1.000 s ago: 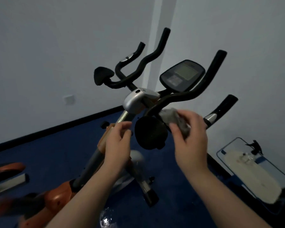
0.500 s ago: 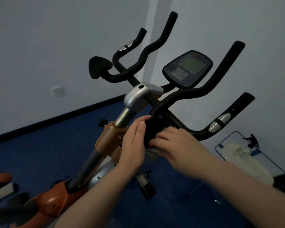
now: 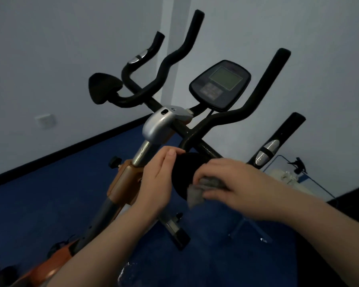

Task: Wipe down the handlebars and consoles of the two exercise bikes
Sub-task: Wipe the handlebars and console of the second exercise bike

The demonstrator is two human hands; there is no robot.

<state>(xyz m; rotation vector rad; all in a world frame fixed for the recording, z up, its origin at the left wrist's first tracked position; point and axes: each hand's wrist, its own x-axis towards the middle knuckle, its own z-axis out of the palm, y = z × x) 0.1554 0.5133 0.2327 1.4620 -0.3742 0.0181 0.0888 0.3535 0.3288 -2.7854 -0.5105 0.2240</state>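
Between both hands, black elbow pad, grey cloth under right hand

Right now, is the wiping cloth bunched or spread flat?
Bunched: the grey cloth is crumpled under the right hand against the black elbow pad.

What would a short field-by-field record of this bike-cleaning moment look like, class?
left hand: steadies the black elbow pad by its left edge
right hand: fingers press a grey cloth on the pad
console: above the hands, untouched, screen blank
handlebars: black, no hand on the grips
floor: blue
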